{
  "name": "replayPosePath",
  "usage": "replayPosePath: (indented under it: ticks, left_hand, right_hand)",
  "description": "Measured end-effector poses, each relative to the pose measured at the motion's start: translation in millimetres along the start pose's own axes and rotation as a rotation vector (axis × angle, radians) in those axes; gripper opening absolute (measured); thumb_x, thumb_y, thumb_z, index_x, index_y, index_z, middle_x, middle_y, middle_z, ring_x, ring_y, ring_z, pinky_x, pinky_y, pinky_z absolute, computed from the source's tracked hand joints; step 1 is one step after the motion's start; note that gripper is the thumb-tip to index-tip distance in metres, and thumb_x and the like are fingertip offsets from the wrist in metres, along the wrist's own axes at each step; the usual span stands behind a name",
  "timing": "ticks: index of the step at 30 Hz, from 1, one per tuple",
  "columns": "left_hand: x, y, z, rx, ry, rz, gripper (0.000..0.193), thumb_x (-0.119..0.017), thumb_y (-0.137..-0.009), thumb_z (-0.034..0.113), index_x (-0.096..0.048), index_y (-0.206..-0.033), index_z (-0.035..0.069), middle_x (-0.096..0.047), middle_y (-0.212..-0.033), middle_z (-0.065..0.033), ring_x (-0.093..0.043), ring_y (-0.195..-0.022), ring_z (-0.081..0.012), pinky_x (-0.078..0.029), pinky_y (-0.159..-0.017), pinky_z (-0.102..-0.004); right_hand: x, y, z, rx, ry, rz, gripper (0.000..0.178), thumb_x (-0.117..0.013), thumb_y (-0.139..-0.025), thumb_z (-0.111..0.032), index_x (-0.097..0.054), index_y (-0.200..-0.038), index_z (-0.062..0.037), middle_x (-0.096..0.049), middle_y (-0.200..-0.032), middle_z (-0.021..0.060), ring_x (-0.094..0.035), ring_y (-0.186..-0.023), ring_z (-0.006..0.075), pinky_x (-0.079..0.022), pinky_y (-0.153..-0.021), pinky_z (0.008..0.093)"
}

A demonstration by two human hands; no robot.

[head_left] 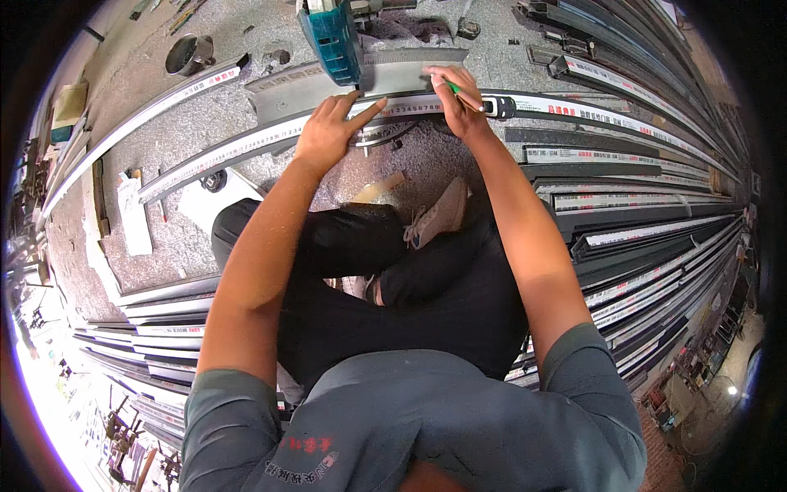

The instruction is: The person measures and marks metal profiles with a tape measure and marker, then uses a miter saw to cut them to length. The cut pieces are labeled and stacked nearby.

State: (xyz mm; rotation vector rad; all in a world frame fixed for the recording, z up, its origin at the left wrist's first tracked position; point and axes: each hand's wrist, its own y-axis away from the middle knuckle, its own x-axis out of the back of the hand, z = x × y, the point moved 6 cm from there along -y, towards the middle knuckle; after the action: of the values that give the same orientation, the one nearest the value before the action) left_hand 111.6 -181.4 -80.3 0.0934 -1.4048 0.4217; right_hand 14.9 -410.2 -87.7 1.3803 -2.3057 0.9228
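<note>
A long metal profile [238, 149] with a strip of printed markings runs across in front of me, under a teal power tool [330, 41]. My left hand [328, 131] rests on the profile just below the tool, fingers and thumb spread. To its right, my right hand [461, 102] is closed round a thin green pen [453, 87], which slants across the fingers over the profile. Right beside that hand, a black-and-white piece [498, 107] sits on the profile; its kind is unclear. Behind both hands stands a grey metal plate [287, 92].
Many dark profiles with white labelled film [623, 201] lie stacked on the right, and more [164, 332] on the left. A round metal pot [189, 55] stands far left. A small round black object [214, 181] lies near my knee. My shoe [440, 215] is below the profile.
</note>
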Motion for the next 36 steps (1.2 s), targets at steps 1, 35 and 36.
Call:
replayPosePath:
  ticks: [1,35,36]
  left_hand:
    - [3,3,-1,-0.011,-0.013,0.014,0.078,-0.064,-0.086,0.006,-0.05,-0.152,0.045,-0.059,-0.138,-0.0103,-0.06,-0.116,-0.0304,-0.053,-0.102,-0.042]
    - [-12,0,4,0.01,-0.083,0.225,0.058,-0.067,-0.089,0.022,-0.062,-0.142,0.043,-0.063,-0.126,-0.0051,-0.061,-0.106,-0.027,-0.05,-0.092,-0.0438]
    - [-12,1,4,0.008,-0.088,0.227,0.058,-0.067,-0.089,0.022,-0.062,-0.142,0.043,-0.063,-0.126,-0.0051,-0.061,-0.106,-0.0269,-0.05,-0.092,-0.0437]
  right_hand:
    - [-1,-1,-1,0.02,-0.019,-0.02,0.038,-0.058,-0.103,-0.032,-0.064,-0.13,-0.0052,-0.071,-0.111,0.0159,-0.063,-0.102,0.032,-0.049,-0.093,0.0413]
    - [-38,0,19,-0.154,-0.208,-0.278,0.021,-0.074,-0.094,-0.03,-0.078,-0.103,-0.0115,-0.077,-0.089,0.0093,-0.074,-0.08,0.022,-0.057,-0.072,0.0342]
    - [-38,-1,19,-0.136,-0.179,-0.278,0.023,-0.073,-0.094,-0.032,-0.078,-0.104,-0.012,-0.077,-0.089,0.0089,-0.074,-0.081,0.0221,-0.057,-0.072,0.0349]
